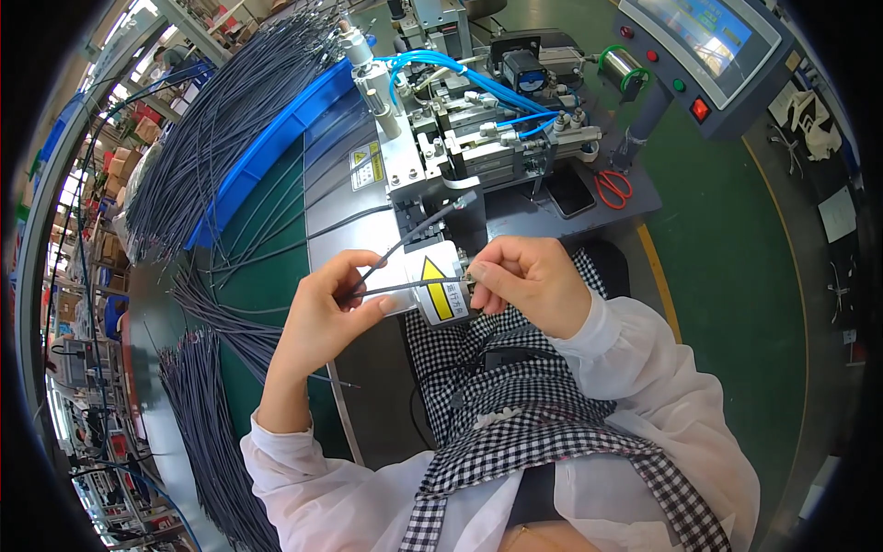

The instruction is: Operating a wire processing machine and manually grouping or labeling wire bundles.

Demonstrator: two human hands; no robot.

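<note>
Cable [414,284] lies taut between the left hand [322,308] and the right hand [538,285], held off the table [354,204] just beyond its right edge, over the machine's white plate [448,256]. From the right hand it runs to the left; both hands touch it, the right one at its end, the left one farther along. Its long axis runs nearly level from side to side, rising slightly to the right, and crosses the plate's yellow arrow [436,267]. That end points to the person's right; its tip is hidden by the fingers.

The right hand pinches there with thumb and forefinger; the left hand pinches the other part, thumb opposite curled fingers. From the left hand a second length [425,226] slants away, up and to the right, its tip free and pointing at the machine [400,152]. Whether both lengths are one piece, I cannot tell.
</note>
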